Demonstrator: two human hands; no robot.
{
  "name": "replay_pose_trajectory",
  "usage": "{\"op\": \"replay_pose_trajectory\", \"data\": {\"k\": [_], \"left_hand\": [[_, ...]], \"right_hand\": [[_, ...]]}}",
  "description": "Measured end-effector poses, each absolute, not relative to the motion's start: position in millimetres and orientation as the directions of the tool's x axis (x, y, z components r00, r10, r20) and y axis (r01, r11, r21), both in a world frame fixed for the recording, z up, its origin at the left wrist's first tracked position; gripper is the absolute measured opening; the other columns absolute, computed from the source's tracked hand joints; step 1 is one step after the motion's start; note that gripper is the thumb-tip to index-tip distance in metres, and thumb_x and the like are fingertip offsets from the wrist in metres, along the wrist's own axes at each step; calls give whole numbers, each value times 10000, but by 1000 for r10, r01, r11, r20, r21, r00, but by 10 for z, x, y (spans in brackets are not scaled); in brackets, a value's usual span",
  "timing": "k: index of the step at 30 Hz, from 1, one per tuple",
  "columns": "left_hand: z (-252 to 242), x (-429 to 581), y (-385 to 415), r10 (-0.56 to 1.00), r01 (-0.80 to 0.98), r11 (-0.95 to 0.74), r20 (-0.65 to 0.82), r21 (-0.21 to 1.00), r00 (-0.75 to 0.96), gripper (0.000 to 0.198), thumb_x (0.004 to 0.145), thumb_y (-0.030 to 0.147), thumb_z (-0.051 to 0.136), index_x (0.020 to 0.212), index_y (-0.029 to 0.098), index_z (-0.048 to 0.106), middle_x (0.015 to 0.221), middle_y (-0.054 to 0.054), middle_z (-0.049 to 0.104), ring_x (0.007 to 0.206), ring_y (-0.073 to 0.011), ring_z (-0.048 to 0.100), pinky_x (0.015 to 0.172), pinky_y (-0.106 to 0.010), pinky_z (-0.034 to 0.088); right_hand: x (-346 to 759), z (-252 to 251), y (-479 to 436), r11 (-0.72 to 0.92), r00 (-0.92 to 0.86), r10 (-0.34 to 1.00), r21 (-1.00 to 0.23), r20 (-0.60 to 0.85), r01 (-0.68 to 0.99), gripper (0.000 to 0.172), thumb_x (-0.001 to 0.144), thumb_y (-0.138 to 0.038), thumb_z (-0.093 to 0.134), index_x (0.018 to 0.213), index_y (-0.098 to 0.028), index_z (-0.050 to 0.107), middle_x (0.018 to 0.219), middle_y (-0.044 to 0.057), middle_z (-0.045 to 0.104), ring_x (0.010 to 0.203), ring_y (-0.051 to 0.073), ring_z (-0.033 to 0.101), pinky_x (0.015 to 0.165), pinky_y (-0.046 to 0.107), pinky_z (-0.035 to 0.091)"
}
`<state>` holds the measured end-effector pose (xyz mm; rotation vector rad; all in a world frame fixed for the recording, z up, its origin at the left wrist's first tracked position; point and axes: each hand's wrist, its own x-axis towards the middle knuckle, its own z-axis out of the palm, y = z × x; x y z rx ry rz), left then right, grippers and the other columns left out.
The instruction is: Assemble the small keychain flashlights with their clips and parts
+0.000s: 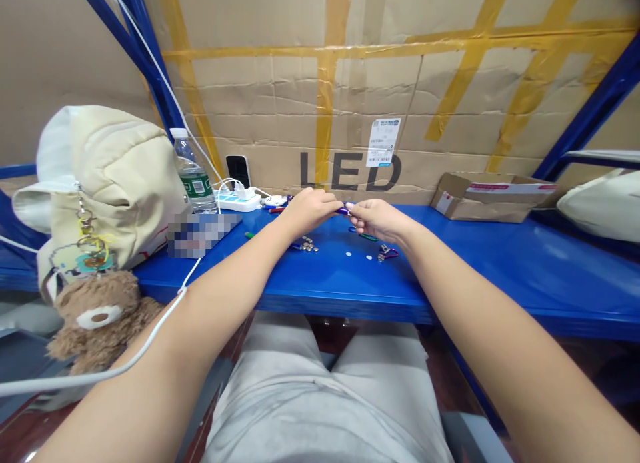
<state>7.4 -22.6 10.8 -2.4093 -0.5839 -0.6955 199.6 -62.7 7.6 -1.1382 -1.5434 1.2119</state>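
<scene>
Over the blue table point(350, 283), my left hand point(311, 209) and my right hand point(376, 219) meet on a small purple tube-like piece point(343, 211). The fingers of both hands are closed on its ends and partly cover it, so its exact kind does not show. Just below my left hand lies a cluster of small round silver button cells point(307, 244). Two small white discs point(359, 255) rest on the table in front of my right hand. Beside them is a purple and silver clip-like piece point(387, 252). A green clip-like piece point(369, 237) lies under my right hand.
To the left are a cream backpack point(115, 176) with a teddy bear charm point(103, 316), a water bottle point(195, 176) and a white power strip point(237, 201). A white cable point(165, 329) crosses my left forearm. An open cardboard box point(490, 199) stands at the back right.
</scene>
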Motion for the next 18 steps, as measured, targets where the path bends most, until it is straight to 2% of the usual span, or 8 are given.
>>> {"op": "replay_pose_trajectory", "data": {"k": [3, 5, 6, 9, 11, 12, 15, 18], "left_hand": [[118, 84, -250, 214, 550, -712, 612, -436, 762, 311, 954, 289, 341, 1037, 217, 633, 866, -58, 669, 809, -165, 563, 689, -305, 340], [107, 90, -241, 227, 556, -719, 616, -417, 755, 298, 948, 290, 359, 1036, 214, 633, 868, -60, 669, 821, -169, 570, 699, -305, 347], [96, 94, -230, 242, 558, -733, 618, -389, 748, 288, 942, 301, 377, 1030, 212, 636, 877, -61, 668, 837, -172, 576, 708, -303, 356], [51, 113, -195, 285, 527, -814, 622, -244, 729, 276, 924, 326, 417, 1053, 206, 630, 950, -62, 667, 903, -173, 592, 741, -289, 396], [27, 135, -194, 299, 487, -860, 627, -149, 720, 285, 922, 325, 418, 1084, 199, 616, 1001, -64, 666, 925, -166, 598, 762, -282, 419], [21, 148, -207, 303, 479, -869, 634, -121, 711, 290, 923, 324, 415, 1092, 193, 611, 1013, -66, 666, 922, -164, 601, 765, -281, 424], [27, 184, -286, 308, 527, -836, 666, -151, 679, 301, 929, 324, 396, 1087, 181, 608, 981, -71, 671, 902, -175, 604, 747, -294, 410], [59, 206, -383, 288, 594, -762, 688, -256, 666, 336, 946, 333, 343, 1083, 177, 608, 927, -78, 669, 893, -194, 598, 722, -313, 363]], "right_hand": [[1966, 54, -619, 36, -278, 960, -999, 26, 30, 318, 823, -428, 604, 691, -156, 507, 547, -43, 441, 459, 51, 359, 462, 192, 336], [1935, 36, -601, 119, -217, 972, -984, 88, 132, 356, 860, -469, 528, 681, -163, 500, 527, -44, 423, 451, 63, 348, 466, 208, 325], [1915, 28, -591, 208, -163, 971, -949, 173, 235, 389, 879, -485, 481, 657, -166, 496, 522, -36, 432, 458, 74, 366, 482, 220, 331], [1857, 23, -572, 439, -53, 851, -653, 522, 618, 509, 927, -486, 342, 549, -175, 481, 542, 16, 517, 545, 125, 481, 584, 257, 360], [1828, 39, -579, 417, -31, 759, -449, 650, 790, 565, 940, -469, 285, 490, -182, 470, 553, 46, 555, 614, 163, 540, 635, 276, 361], [1819, 49, -586, 376, -14, 739, -394, 674, 839, 580, 940, -469, 271, 471, -187, 462, 547, 56, 560, 632, 178, 556, 642, 282, 359], [1815, 69, -603, 290, 50, 737, -382, 674, 877, 613, 933, -495, 249, 433, -196, 441, 515, 68, 552, 629, 197, 573, 635, 292, 362], [1828, 74, -607, 326, 92, 773, -518, 628, 791, 662, 930, -538, 196, 409, -199, 422, 461, 56, 523, 565, 178, 558, 635, 288, 386]]}}
